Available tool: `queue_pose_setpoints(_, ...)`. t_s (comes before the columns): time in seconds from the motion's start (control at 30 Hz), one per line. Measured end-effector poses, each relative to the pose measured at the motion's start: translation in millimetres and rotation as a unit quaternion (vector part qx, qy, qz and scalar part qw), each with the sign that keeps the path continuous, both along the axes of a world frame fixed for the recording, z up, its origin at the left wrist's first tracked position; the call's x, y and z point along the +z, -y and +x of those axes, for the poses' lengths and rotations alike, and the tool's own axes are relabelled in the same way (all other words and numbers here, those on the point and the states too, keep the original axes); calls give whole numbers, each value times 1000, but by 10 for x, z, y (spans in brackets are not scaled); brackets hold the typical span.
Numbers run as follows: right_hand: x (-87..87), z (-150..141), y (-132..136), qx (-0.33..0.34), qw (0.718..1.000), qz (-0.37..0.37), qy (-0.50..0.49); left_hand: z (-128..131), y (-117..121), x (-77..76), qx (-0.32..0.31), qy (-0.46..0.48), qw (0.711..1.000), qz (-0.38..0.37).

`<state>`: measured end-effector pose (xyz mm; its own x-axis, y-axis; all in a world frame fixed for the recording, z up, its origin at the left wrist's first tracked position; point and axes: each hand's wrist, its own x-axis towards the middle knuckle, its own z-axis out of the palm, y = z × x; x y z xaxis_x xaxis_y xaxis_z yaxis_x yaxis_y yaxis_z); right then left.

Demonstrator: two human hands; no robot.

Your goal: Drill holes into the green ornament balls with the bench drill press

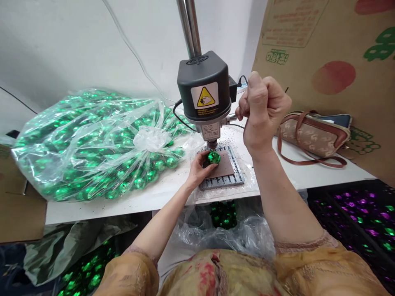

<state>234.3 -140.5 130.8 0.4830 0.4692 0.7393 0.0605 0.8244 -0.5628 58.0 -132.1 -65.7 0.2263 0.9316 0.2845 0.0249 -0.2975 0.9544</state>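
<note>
A bench drill press [203, 88] with a black motor housing stands on the white table. Under its chuck [212, 144], a shiny green faceted ball [214, 157] rests on a brown board [224, 164] over the slotted metal base [239, 174]. My left hand [200, 168] pinches this ball between thumb and fingers from the left. Raised at the machine's right side, my right hand [262, 107] is closed in a fist around the feed lever. The fist hides most of the lever; a short metal part [231, 118] shows at the machine's side.
To the left lies a large clear plastic bag [92, 144] of green balls. A patterned handbag [311, 133] with a brown strap sits right, before a big cardboard box [308, 53]. Below the table edge are an open plastic bag [191, 234] and purple and green balls [364, 213].
</note>
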Motion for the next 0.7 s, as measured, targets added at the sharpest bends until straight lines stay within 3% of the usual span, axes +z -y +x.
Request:
queue_pose_setpoints(0.2, -17, 7, 6, -12, 1000, -12, 8, 48, 129, 35, 6, -51, 999, 16)
queue_pose_setpoints(0.37, -30, 5, 17, -10, 1000, -12, 7, 111, 191, 25, 21, -36, 999, 8)
queue_pose_setpoints(0.53, -72, -4, 19, 7, 999, 33, -19, 145, 182, 21, 34, -23, 999, -4)
queue_pose_setpoints(0.7, -196, -47, 49, -18, 997, 61, -44, 144, 188, 38, 36, -26, 999, -3)
